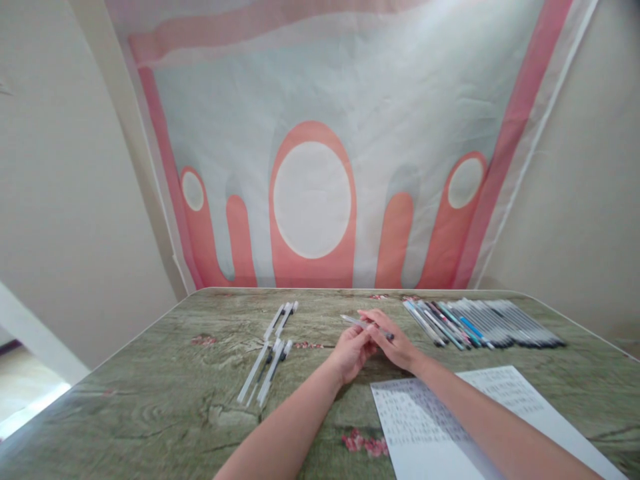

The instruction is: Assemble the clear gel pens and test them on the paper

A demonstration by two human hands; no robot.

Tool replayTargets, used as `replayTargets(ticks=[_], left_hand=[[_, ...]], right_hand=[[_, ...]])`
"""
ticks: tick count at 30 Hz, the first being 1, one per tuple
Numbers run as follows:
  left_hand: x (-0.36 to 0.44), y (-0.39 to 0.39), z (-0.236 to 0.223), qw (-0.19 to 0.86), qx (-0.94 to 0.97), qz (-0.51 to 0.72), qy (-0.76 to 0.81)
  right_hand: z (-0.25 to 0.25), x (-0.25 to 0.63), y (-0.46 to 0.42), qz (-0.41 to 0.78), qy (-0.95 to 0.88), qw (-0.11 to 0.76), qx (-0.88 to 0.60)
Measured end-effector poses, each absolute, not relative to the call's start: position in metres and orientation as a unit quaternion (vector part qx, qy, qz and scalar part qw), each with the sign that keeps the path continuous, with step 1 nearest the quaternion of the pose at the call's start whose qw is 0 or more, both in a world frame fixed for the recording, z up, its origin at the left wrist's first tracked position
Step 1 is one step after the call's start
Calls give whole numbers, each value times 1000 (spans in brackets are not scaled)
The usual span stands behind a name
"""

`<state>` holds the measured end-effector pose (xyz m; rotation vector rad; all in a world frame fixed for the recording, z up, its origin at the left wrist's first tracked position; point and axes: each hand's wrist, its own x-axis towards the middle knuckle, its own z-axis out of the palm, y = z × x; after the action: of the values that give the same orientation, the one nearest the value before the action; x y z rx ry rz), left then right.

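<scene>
Both hands meet near the middle of the table around one slim pen (pixel 353 321) with a pale, clear-looking barrel and a dark end. The pale tip points to the left and the dark end to the right. My left hand (pixel 350 352) is closed, its thumb and fingers pressed on the pen's middle. From the other side, my right hand (pixel 396 343) curls over the pen near its dark end. Where the hands overlap, part of the pen and some fingertips are hidden.
On the left lie several clear pens (pixel 273 363) in two groups. A long row of pens (pixel 480 323), some coloured, most with clear barrels, stretches across the back right. Written paper (pixel 505 393) lies under my right forearm. A printed cloth (pixel 313 200) hangs behind the wood-patterned table (pixel 165 400).
</scene>
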<state>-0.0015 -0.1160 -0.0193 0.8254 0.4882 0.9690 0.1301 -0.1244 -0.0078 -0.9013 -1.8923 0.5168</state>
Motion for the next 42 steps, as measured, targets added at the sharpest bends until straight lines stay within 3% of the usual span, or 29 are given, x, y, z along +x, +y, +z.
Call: replayTargets(ticks=[4,9,14,18,22,25,33,37,42], left_hand=[[3,-131,-15,695,553,386,250],[1,-170,6,496,813,243,182],[1,-194,15,357,897,233,115],[1,-190,11,322,917,217,96],[2,-179,6,298,929,206,75],[3,-172,3,289,934,194,84],[4,-160,3,367,898,217,108],[6,-158,2,420,873,209,134],[10,-154,-1,297,940,104,131]], right_hand=[[-5,139,-118,217,-694,519,-449],[5,166,-102,240,-555,617,-504],[22,192,-94,146,-522,638,-547],[29,210,-95,222,-458,704,-496],[16,225,-123,385,-451,642,-485],[-4,235,-162,420,-473,581,-512],[-38,280,-239,372,-485,518,-599],[-43,289,-247,275,-551,473,-630],[-48,290,-248,184,-600,425,-652]])
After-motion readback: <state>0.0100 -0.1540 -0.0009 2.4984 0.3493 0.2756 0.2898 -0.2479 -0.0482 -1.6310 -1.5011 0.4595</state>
